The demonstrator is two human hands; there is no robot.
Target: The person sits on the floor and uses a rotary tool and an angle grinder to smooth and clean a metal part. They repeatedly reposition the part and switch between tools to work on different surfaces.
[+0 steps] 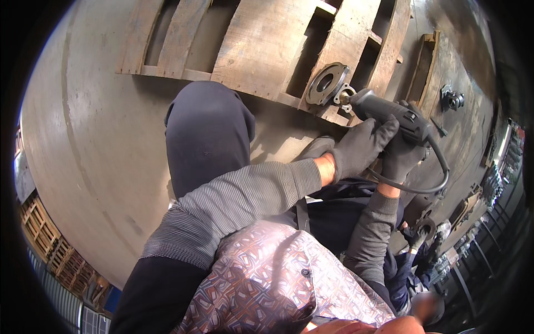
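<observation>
Head view: gloved left hand (359,149) and right hand (401,156) clamp together on a dark power tool (384,108) by the near edge of the wooden pallet (267,42); its tip is at a small metal flange (350,89), beside a larger ring (335,74) on the pallet.

Right of centre, the power tool (382,109) is black, the gloves (354,149) charcoal. The lower-centre garment (258,273) bears a multicoloured geometric print.

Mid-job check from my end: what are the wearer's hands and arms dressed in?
The left hand and right hand wear plain dark grey gloves. Past bare wrists, grey, finely striped forearm sleeves fit closely; a dark upper sleeve shows beyond the left one.
</observation>
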